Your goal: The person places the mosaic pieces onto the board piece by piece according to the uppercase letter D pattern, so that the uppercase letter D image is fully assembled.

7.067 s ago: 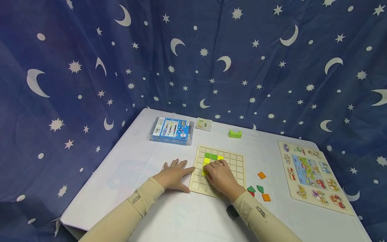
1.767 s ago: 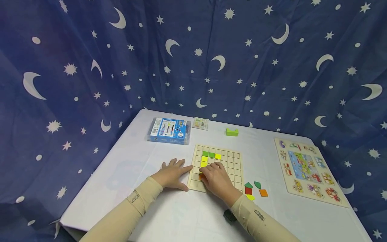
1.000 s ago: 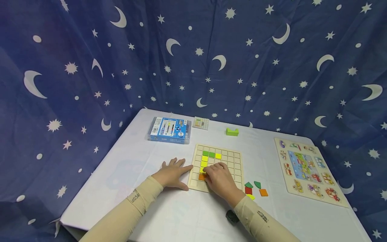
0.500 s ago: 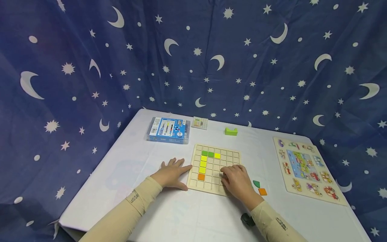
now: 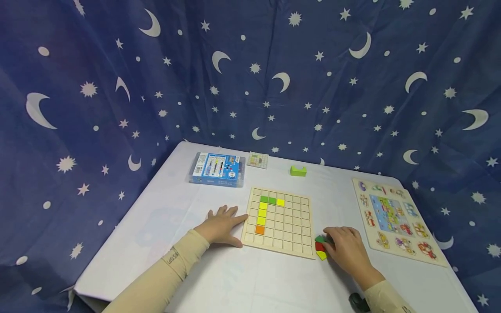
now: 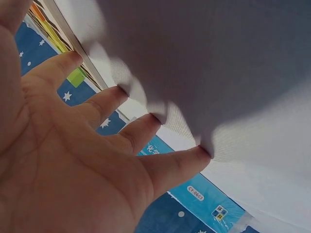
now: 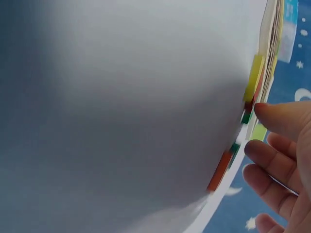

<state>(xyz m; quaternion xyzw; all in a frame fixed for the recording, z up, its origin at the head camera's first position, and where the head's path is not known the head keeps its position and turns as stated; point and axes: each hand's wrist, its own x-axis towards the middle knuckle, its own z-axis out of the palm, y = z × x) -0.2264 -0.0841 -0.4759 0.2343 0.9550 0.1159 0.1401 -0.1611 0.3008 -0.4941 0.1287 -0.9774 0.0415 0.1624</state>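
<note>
My left hand (image 5: 221, 227) lies spread on the table, its index finger touching the left edge of a wooden grid board (image 5: 287, 237). Yellow tiles (image 5: 262, 213), green tiles (image 5: 268, 200) and an orange tile (image 5: 260, 229) sit in the board's squares. To the right of the board, my right hand (image 5: 348, 252) is over the loose tiles, with thumb and fingers apart. Beside its thumb are a green tile (image 5: 319, 238), a red tile (image 5: 320, 247) and a yellow tile (image 5: 322, 255). In the right wrist view, an orange tile (image 7: 219, 171) lies below the fingertips; the head view hides it.
A blue-labelled plastic box (image 5: 218, 169) stands at the back left, beside a small pattern card (image 5: 258, 160). A lime-green block with a notch (image 5: 298, 171) is behind the board. On the right lies a vehicle picture puzzle (image 5: 395, 217).
An orange tile, loose at first, now sits in the board below the yellow ones. My right hand has left the board and moved right to the loose tiles. The left hand stays.
</note>
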